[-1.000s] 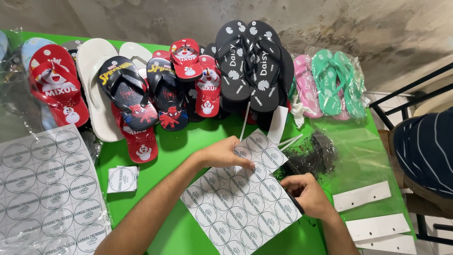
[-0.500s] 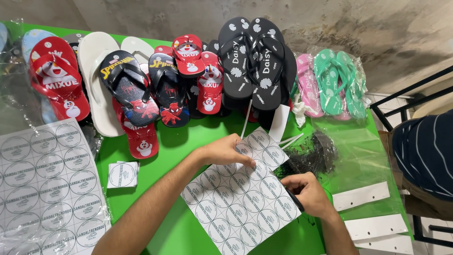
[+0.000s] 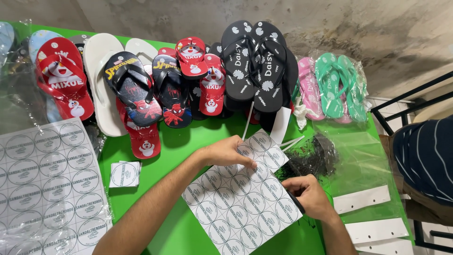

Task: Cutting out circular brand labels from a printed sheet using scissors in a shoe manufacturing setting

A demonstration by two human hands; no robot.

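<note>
While hands (image 3: 264, 174) cover sheet (image 3: 240, 200) — tool unclear.

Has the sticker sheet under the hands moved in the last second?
No. The sticker sheet keeps its place below the black sandals; left hand and right hand stay on it.

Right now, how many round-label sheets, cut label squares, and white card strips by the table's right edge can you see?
Round-label sheets: 2
Cut label square: 1
White card strips: 3
Total: 6
</note>
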